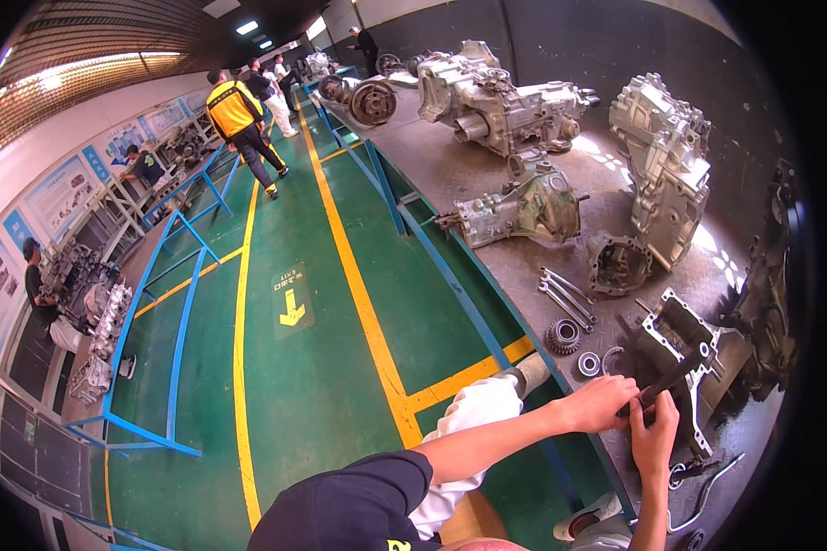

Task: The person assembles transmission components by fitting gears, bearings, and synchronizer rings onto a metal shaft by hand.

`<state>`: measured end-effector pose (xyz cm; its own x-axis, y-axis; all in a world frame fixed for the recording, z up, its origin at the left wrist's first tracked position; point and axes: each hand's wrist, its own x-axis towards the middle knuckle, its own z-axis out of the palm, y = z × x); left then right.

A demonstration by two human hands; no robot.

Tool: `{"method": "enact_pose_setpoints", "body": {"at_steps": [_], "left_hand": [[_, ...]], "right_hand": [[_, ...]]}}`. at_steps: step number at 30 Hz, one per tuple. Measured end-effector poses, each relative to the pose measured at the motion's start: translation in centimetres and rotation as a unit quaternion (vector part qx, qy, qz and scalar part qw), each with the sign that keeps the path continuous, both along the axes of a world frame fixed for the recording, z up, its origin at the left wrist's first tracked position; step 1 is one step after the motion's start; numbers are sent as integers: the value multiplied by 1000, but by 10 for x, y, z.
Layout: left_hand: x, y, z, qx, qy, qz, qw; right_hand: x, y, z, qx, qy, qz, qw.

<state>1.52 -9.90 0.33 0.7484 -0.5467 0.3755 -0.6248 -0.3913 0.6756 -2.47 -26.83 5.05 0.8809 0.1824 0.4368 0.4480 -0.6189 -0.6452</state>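
Observation:
At the near right, over the workbench, my left hand (602, 404) and my right hand (654, 433) come together with fingers closed. Between them is one end of a dark, shaft-like metal part (678, 375), gripped by both. The part slants up to the right across an opened gearbox housing (673, 323) with a bright machined rim. My fingers hide its near end. Left of the housing lie a toothed gear (562, 336) and a ring bearing (588, 365). Several wrenches (565, 298) lie a little farther off.
Large silver gearboxes (510, 106) and a greenish transmission (524, 207) stand along the metal-topped bench (413, 170). Near my right wrist is a bent metal rod (708, 496). Blue railings (176, 367) edge the green floor (331, 367). A person in a yellow jacket (232, 108) walks farther off.

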Motion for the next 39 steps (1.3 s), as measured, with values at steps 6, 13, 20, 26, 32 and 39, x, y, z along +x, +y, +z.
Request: {"method": "enact_pose_setpoints", "body": {"at_steps": [6,13,20,26,32,39], "left_hand": [[0,0,0,-7,-2,5,1000],[0,0,1,-6,4,4,1000],[1,-1,-2,-15,3,2,1000],[0,0,-1,-14,6,5,1000],[-1,0,-2,-12,2,2,1000],[1,2,5,-4,11,0,1000]], "right_hand": [[-1,2,2,5,5,2,1000],[1,-3,-1,-4,12,8,1000],[-3,-4,3,-8,19,15,1000],[-3,-12,3,-46,23,31,998],[-7,-30,1,-66,59,10,996],[-19,-41,-2,-236,76,38,968]]}}
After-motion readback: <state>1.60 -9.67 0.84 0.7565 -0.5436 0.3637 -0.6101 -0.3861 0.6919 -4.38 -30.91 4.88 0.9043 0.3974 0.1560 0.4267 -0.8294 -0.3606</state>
